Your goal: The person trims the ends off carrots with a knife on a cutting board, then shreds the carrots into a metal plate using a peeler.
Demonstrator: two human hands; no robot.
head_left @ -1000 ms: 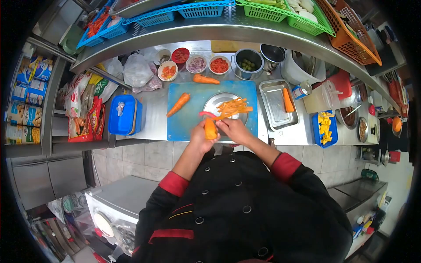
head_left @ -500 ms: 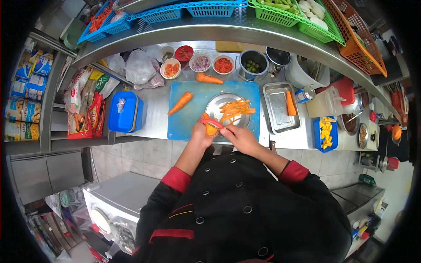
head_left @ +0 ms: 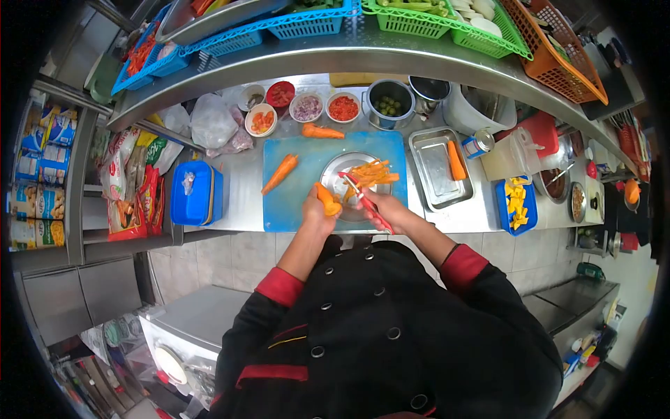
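One blue tub [head_left: 197,195]; two carrots [head_left: 280,173], one on the blue board [head_left: 286,209], one at its far edge; left hand [head_left: 319,214] curled round one held carrot [head_left: 329,200], above the board beside one steel plate [head_left: 333,170] of peelings [head_left: 374,172]; right hand [head_left: 393,212] gripping one red peeler [head_left: 367,202]; one tray [head_left: 430,167] holding one carrot; beneath, steel counter [head_left: 241,183]; below, pale floor tiles [head_left: 216,260].

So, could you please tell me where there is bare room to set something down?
Bare counter shows between the leftmost blue container and the blue cutting board, and between the metal tray and the tub of yellow pieces. Behind the board, bowls and a metal pot crowd together.
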